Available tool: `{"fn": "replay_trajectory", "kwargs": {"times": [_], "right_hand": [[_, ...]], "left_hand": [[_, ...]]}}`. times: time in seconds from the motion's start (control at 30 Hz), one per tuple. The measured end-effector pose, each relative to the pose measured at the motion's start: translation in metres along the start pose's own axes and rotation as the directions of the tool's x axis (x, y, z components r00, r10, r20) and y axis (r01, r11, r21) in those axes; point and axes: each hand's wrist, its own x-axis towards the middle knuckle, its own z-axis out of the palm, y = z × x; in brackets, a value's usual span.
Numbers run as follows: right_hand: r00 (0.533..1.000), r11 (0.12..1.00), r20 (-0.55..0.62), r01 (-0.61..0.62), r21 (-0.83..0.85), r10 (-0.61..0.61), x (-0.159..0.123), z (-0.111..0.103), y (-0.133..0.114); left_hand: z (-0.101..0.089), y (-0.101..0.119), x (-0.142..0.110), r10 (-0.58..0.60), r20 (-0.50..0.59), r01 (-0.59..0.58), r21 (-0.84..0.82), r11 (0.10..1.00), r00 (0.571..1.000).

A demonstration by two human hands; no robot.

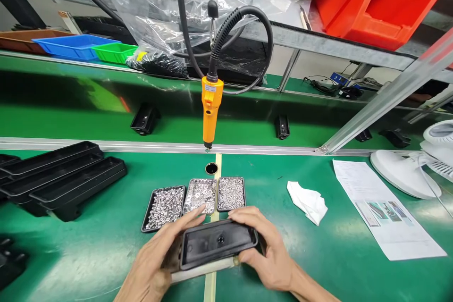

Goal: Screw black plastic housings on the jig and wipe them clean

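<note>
A black rectangular plastic housing (215, 244) with a small hole in its middle lies between both hands, low in the middle of the view. My left hand (159, 257) grips its left end, fingers stretched along its top edge. My right hand (264, 247) wraps round its right end. It rests on a pale strip (201, 271) on the green mat. Just beyond stand three small black trays (196, 198) filled with silvery screws and washers. An orange electric screwdriver (211, 111) hangs above them on a black cable.
Stacked long black plastic trays (63, 177) lie at the left. A crumpled white cloth (308, 202), a printed sheet (387, 212) and a white fan (417, 163) are at the right. Behind runs a green conveyor belt (88, 108) with black parts; blue and green bins and a red bin (375, 0) sit above.
</note>
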Motion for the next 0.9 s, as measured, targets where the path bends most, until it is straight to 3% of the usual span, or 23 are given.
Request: {"fn": "replay_trajectory", "kwargs": {"times": [0.07,0.13,0.23,0.33,0.47,0.9], "right_hand": [[0.987,0.992,-0.126,-0.094,0.085,0.104,-0.001,-0.001,0.001],[0.951,0.972,-0.247,-0.139,0.190,0.185,-0.002,-0.004,0.006],[0.916,0.946,-0.331,-0.126,0.300,0.227,-0.001,-0.008,0.017],[0.911,0.941,-0.346,-0.112,0.321,0.226,0.000,-0.010,0.025],[0.921,0.944,-0.329,-0.100,0.315,0.208,0.002,-0.011,0.024],[0.935,0.938,-0.297,-0.088,0.335,0.194,0.003,-0.012,0.013]], "left_hand": [[-0.001,0.003,0.001,-0.079,-0.060,0.074,-0.085,0.994,0.995],[-0.001,0.011,0.006,-0.085,-0.137,0.081,-0.039,0.996,0.987],[0.002,0.027,0.017,0.123,-0.126,-0.096,0.198,0.975,0.984],[0.009,0.040,0.030,0.270,0.056,-0.275,0.304,0.912,0.961],[0.019,0.041,0.037,0.232,0.200,-0.293,0.365,0.884,0.952],[0.026,0.033,0.031,0.288,0.198,-0.347,0.425,0.836,0.937]]}}
